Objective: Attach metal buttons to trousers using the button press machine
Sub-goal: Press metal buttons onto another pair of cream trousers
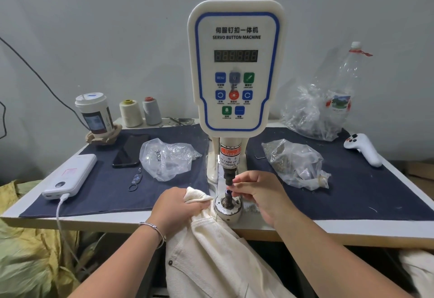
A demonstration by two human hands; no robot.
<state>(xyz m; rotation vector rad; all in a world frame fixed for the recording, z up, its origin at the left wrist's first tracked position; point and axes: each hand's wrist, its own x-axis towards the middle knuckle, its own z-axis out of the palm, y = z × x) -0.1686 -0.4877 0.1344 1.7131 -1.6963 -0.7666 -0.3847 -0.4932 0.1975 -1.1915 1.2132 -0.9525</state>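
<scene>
Trousers [211,246] hang just off the press [234,67], left hand [178,206] gripping a bunched corner. Right hand [256,192] pinches something tiny under its punch — can't tell what. Fingers could get squashed if it fires, or the button sits crooked.

1. The button press machine [235,67] has "SERVO BUTTON MACHINE" printed on its front panel under a line of Chinese characters.
2. One blue panel key reads "MENU".
3. The red-and-white warning label [229,158] on the ram reads "CARE OF", "FINGER".

gap: punch [228,178] over die [227,196] | blocked: right hand fingers [239,186]
</scene>
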